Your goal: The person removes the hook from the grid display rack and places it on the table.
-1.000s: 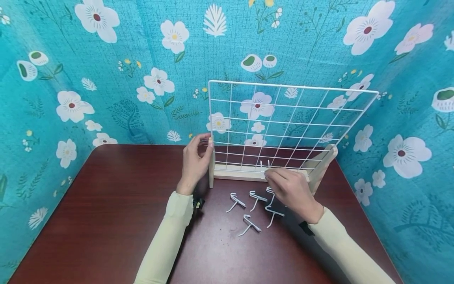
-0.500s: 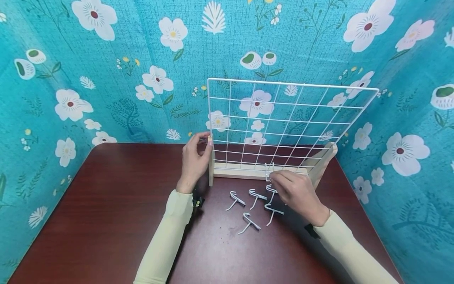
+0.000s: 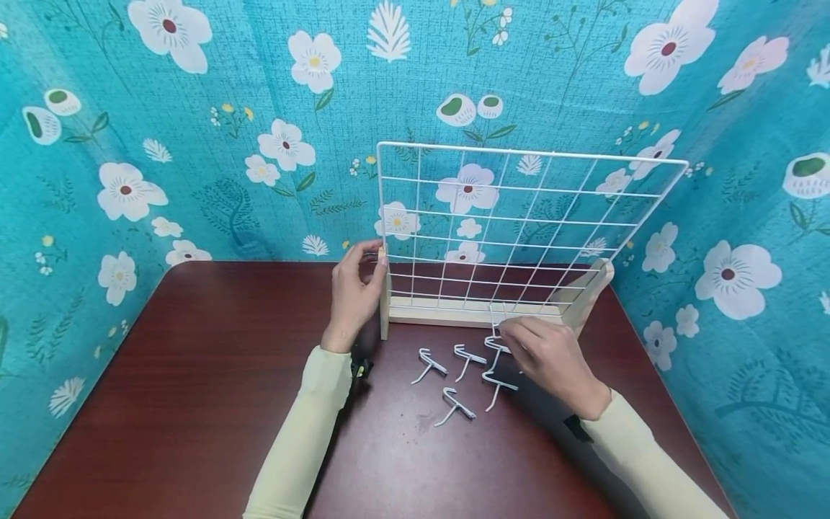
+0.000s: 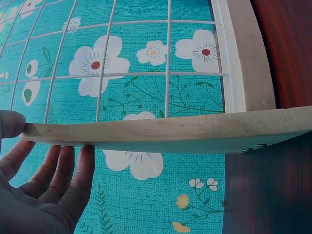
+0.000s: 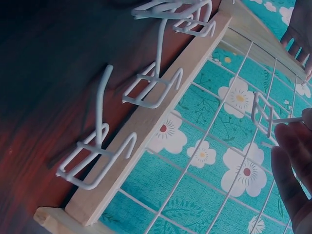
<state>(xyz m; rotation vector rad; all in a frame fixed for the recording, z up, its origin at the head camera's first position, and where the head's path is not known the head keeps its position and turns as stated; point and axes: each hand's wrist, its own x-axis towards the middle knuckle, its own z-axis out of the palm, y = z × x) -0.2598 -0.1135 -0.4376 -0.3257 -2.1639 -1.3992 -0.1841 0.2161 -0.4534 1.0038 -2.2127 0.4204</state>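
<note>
A white wire grid [image 3: 532, 153] stands tilted in a pale wooden stand with a base bar [image 3: 441, 311]. My left hand [image 3: 352, 292] pinches the upper end of the stand's left side piece [image 4: 146, 130], thumb on one face and fingertips on the other. In my right hand [image 3: 545, 353], thumb and fingers pinch a white wire hook [image 5: 263, 114] by its prong. The hook's frame faces the grid, and its two bent tips overlap the lowest wires in the head view. Fingers hide part of the prong.
Several more white wire hooks, one being a near hook [image 3: 459, 409], lie on the dark red table [image 3: 194, 404] in front of the stand. The stand's right side piece [image 3: 590, 295] rises beyond my right hand. A blue flowered cloth [image 3: 246, 108] hangs behind and around.
My right hand has carried the hook a little to the right and down along the grid's lower part. The left hand keeps its hold on the stand.
</note>
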